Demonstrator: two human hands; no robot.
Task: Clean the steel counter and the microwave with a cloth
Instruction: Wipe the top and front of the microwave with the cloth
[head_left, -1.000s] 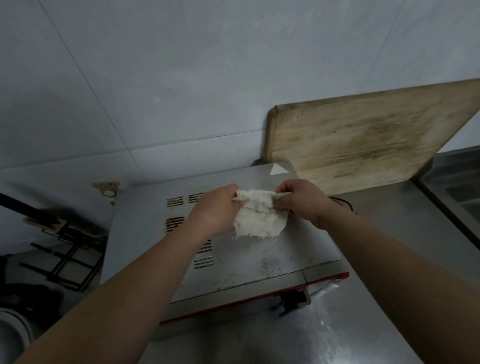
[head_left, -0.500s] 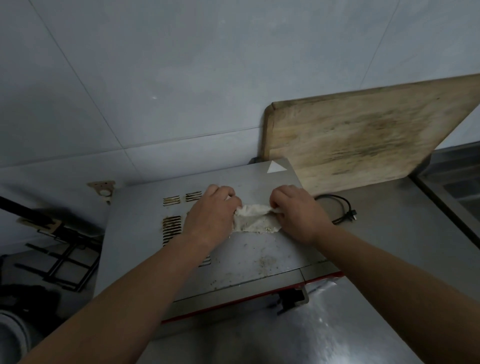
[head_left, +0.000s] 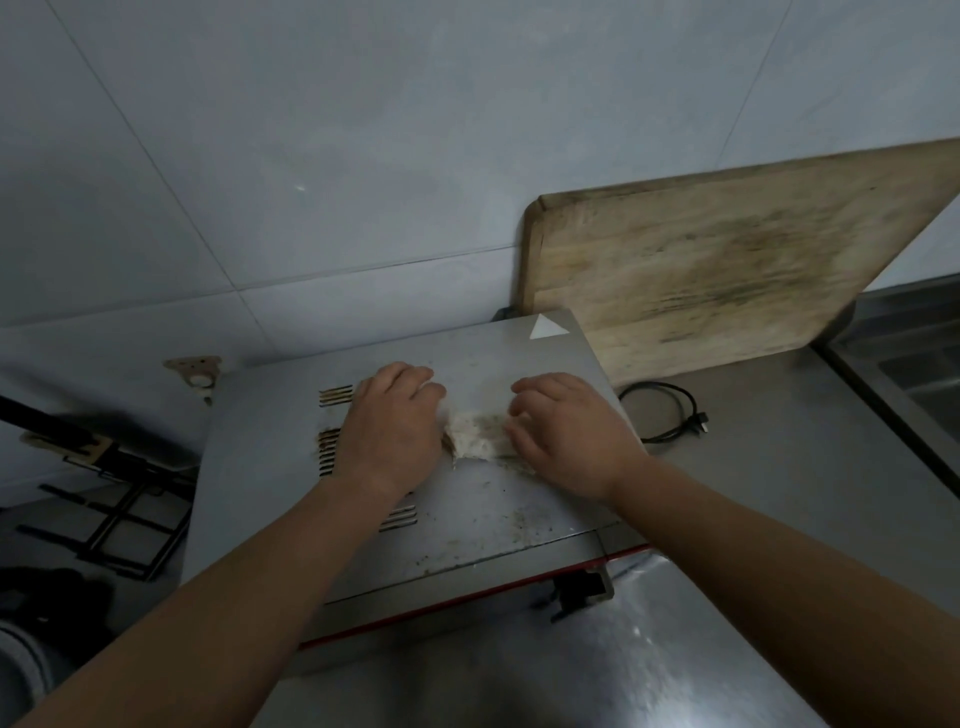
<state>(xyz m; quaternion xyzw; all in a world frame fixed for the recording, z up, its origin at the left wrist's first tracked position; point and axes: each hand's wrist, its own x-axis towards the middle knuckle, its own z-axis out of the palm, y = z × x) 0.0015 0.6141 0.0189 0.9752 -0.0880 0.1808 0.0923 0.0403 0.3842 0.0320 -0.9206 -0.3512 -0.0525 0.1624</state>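
Crumbs and stains speckle the microwave (head_left: 467, 514) top at 6 o'clock of my hands. My left hand (head_left: 392, 431) and right hand (head_left: 563, 434) press flat, fingers spread, pinning the cloth (head_left: 478, 441) between them, its long axis running left-right.

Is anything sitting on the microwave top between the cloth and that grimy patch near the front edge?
Nothing visible does. The cloth lies flat on the microwave top under the left hand and right hand. The stretch down to the specks by the front edge is bare metal. The cable lies off to the right on the counter.
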